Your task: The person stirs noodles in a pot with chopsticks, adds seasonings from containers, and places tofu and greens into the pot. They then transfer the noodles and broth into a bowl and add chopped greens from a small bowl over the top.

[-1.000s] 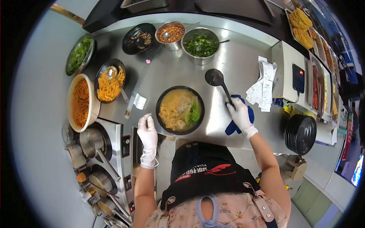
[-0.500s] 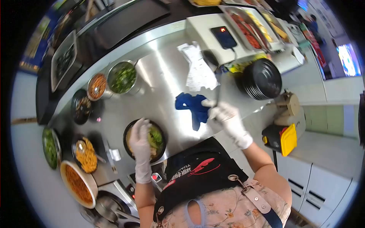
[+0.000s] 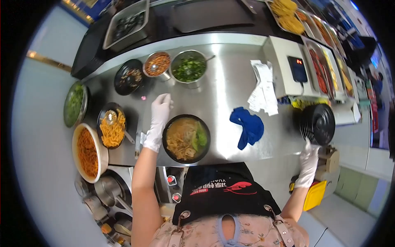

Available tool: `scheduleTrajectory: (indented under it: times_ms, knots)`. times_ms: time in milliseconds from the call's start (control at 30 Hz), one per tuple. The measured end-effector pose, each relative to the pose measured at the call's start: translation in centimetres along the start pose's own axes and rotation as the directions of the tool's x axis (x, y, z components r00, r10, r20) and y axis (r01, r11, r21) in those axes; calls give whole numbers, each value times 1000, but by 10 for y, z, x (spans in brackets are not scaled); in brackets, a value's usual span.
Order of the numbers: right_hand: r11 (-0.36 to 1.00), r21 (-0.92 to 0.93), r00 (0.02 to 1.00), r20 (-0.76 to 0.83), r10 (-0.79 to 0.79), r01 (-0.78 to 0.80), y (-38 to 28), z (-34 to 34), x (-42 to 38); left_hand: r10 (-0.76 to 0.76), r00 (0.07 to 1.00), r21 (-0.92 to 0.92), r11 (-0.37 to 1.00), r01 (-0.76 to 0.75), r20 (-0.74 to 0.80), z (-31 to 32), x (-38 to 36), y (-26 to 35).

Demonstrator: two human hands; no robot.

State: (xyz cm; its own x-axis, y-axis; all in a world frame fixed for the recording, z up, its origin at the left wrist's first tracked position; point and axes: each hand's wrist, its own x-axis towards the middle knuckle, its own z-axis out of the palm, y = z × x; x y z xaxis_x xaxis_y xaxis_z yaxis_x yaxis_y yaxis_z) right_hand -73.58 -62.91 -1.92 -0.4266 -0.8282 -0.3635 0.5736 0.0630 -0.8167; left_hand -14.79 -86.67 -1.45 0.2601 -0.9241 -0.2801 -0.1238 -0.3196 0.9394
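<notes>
A black bowl of noodle soup (image 3: 181, 138), with leafy greens at its right side, sits near the counter's front edge. My left hand (image 3: 159, 117), in a white glove, is above the counter just left of and beyond this bowl. Its fingers are curled together, hiding anything that may be in them. My right hand (image 3: 307, 162), also gloved, reaches the near edge of a stack of black bowls (image 3: 323, 123) at the right. Its fingers are apart and appear to touch the stack. Between the hands lies a crumpled blue cloth (image 3: 249, 126).
Chopped greens fill a metal pot (image 3: 189, 68), beside a container of peanuts (image 3: 157, 65). Bowls of yellow strips (image 3: 113, 127) and orange shreds (image 3: 88, 154) stand left. Paper receipts (image 3: 263, 88) lie near a white machine (image 3: 284, 68). A yellow bin lid (image 3: 314, 195) is below right.
My left hand has left the soup bowl and moved beyond it. My right hand has gone from beside the blue cloth rightward to the bowl stack. The view has turned.
</notes>
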Motion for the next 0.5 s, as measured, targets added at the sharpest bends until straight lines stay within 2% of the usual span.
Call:
scheduleTrajectory:
  times_ms: [33, 67, 100, 133, 200, 233, 267, 300, 400, 467, 500]
  knots:
    - [990, 125, 978, -191, 84, -60, 7, 74, -23, -10, 1000, 18, 1000, 9, 12, 0, 6, 0]
    - [971, 65, 930, 308, 200, -230, 30, 50, -17, -10, 1000, 6, 1000, 10, -9, 0, 15, -2]
    - [941, 16, 940, 41, 338, -339, 38, 131, -24, -48, 998, 7, 999, 48, 27, 2, 25, -6]
    - [897, -278, 931, 17, 364, -345, 46, 191, -21, -85, 994, 8, 996, 85, 68, 6, 34, -7]
    - [814, -558, 942, 161, 295, -160, 72, 282, 9, -141, 989, -86, 986, 145, 44, 19, 48, -1]
    - [819, -573, 928, 290, 232, -26, 89, 312, 35, -194, 980, -169, 966, 197, 32, 27, 54, 2]
    - [829, -551, 949, 303, 88, 99, 115, 345, 67, -195, 980, -184, 963, 196, 21, 33, 61, 4]
    - [783, -604, 909, 396, 131, 150, 131, 367, 106, -191, 982, -217, 958, 187, 2, 39, 68, 5]
    - [806, -575, 898, 415, 143, 137, 161, 443, 161, -188, 981, -277, 947, 165, -58, 50, 81, 7]
    - [751, -574, 815, 574, 84, 327, 175, 469, 173, -174, 985, -249, 954, 166, -10, 52, 85, 7]
    - [750, -579, 816, 571, 92, 320, 184, 471, 172, -158, 987, -262, 953, 152, -5, 52, 84, 5]
